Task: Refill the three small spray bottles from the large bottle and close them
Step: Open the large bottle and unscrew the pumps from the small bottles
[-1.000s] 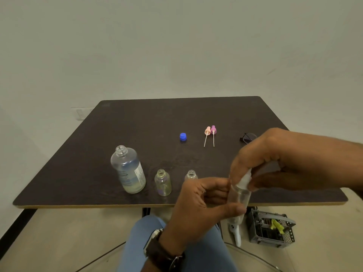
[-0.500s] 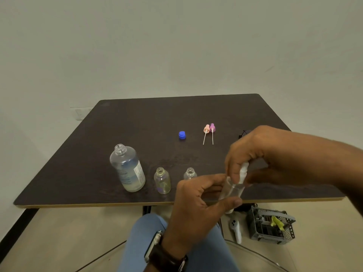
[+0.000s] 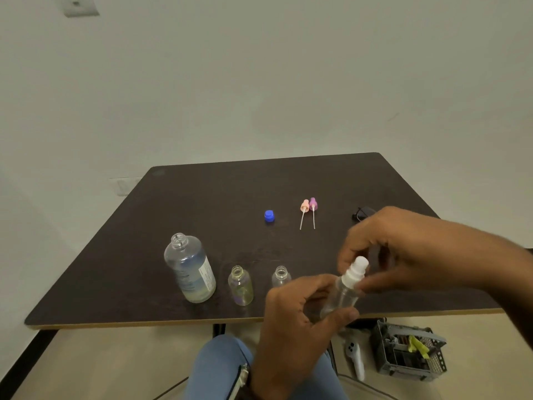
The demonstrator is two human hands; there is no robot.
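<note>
My left hand (image 3: 300, 321) grips a small clear spray bottle (image 3: 341, 295) near the table's front edge. A white spray top (image 3: 357, 268) sits on the bottle's neck, and my right hand (image 3: 383, 249) pinches it between fingers and thumb. The large bottle (image 3: 189, 268) stands open at the front left, partly filled. Two small open bottles stand to its right: one tinted (image 3: 240, 285), one clear (image 3: 281, 277) partly hidden behind my left hand. A blue cap (image 3: 269, 216) and a peach spray top (image 3: 303, 212) and a purple spray top (image 3: 313, 209) lie farther back.
The dark table (image 3: 230, 183) stands against a pale wall. Dark glasses (image 3: 362, 212) lie at the right behind my right hand. On the floor below the front edge are a white controller (image 3: 356, 360) and a grey crate (image 3: 409, 353). My knee is underneath.
The camera has tilted up a little. My right hand has loosened on the white top, so more of it shows above the bottle. The bottle stays in my left hand.
</note>
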